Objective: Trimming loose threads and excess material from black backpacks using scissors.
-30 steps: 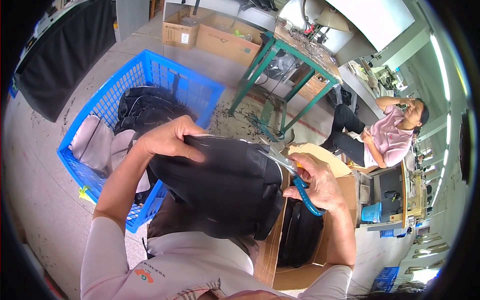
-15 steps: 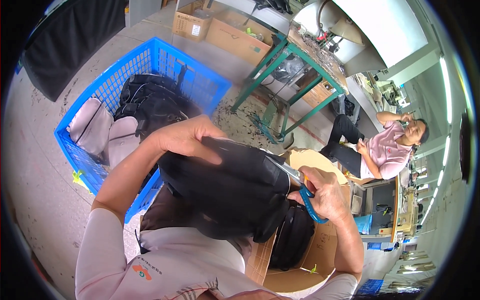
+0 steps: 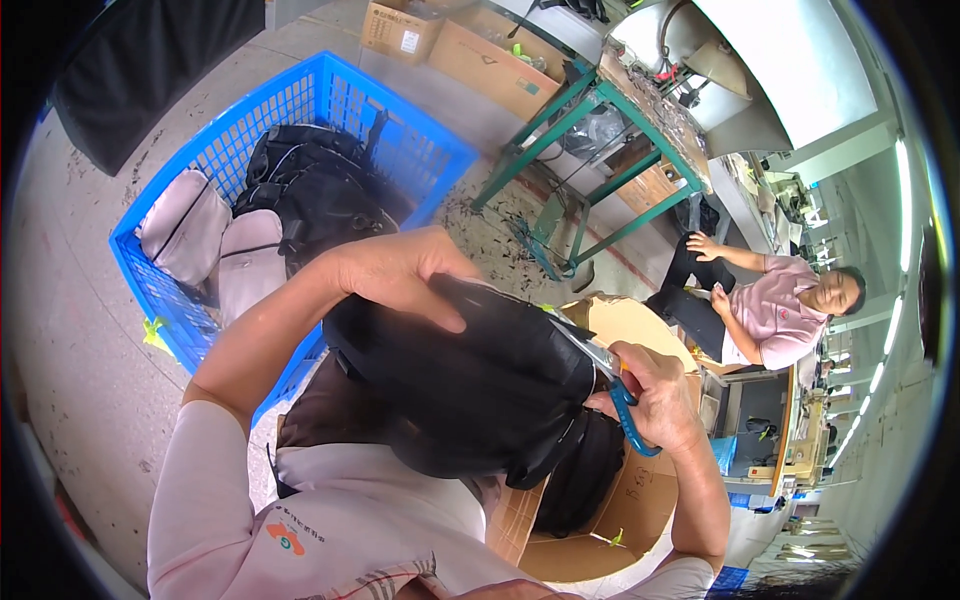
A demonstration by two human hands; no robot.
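Note:
A black fabric bag [image 3: 460,370] lies across my lap, its upper edge slanting down to the right. My left hand [image 3: 400,278] grips that edge, thumb on the near face and the other fingers hidden behind the cloth. In my right hand [image 3: 660,395] is a pair of scissors [image 3: 628,415] with blue handles. Their blades point up and left along the bag's right upper edge, touching or very near it. Whether the blades are apart cannot be made out. Beneath the right hand, another black bag [image 3: 580,475] sits in an open cardboard box [image 3: 652,490].
On my left stands a blue plastic crate [image 3: 430,150] holding black bags [image 3: 320,200] and pale pink pieces [image 3: 185,228]. Ahead is a green-framed table [image 3: 640,215], with cardboard boxes [image 3: 490,72] behind. A seated person [image 3: 775,310] is at the right. Dark scraps litter the floor.
The view has shifted slightly. Both hands keep their hold, and the bag and scissors sit slightly farther right in view. The seated person's raised hand has come down from the head towards the knee.

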